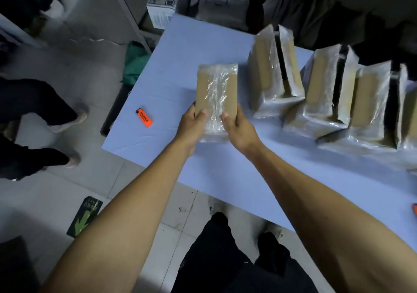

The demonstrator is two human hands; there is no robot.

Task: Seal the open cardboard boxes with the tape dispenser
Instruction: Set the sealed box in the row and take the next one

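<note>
A small brown cardboard box stands on the light blue table, its flaps down and clear tape running along the middle seam. My left hand grips its near left side, thumb on top. Its near right side is gripped by my right hand, thumb beside the seam. To the right stand three more tape-covered boxes with flaps up and open: one, a second and a third. No tape dispenser is recognisable; a small orange object shows at the right edge.
An orange lighter lies on the table's left part. Another person's legs and shoes stand on the tiled floor at the left. A white carton and wrapped bundles sit behind the table. A green arrow sticker marks the floor.
</note>
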